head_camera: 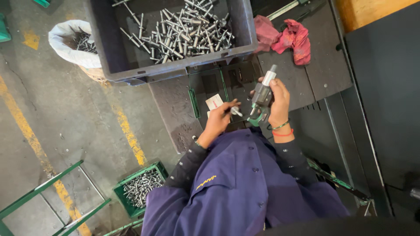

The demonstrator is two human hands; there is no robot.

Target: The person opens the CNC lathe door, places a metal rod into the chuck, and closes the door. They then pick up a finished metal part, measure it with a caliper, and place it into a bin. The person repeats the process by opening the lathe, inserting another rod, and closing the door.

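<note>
Head view. The right hand point(279, 101) is clenched around a micrometer point(262, 98), a grey-bodied gauge with a green frame at its lower end and a pale cylindrical thimble at its upper end. It is held above the dark work table point(323, 74), just in front of the person's chest. Its long axis runs nearly upright in the picture, tilted slightly to the right, thimble pointing away from the person towards the grey crate point(175, 65).

The left hand point(217, 120) pinches a small silver metal part point(236, 111) between fingertips; the part lies just beside the micrometer's green lower end, pointing roughly towards it. Whether the two touch cannot be told.

A small white card with a red mark point(214, 101) lies flat on the table just above the left hand; its markings are too small to make out.

The grey crate holds a loose heap of silver bolts point(188, 30). A white sack point(72, 43) with more metal parts stands on the floor to the crate's left. A green crate point(140, 188) of similar parts sits on the floor near the person's left elbow. A red cloth point(288, 39) lies crumpled on the table beyond the right hand. Yellow painted lines point(127, 131) cross the concrete floor.
</note>
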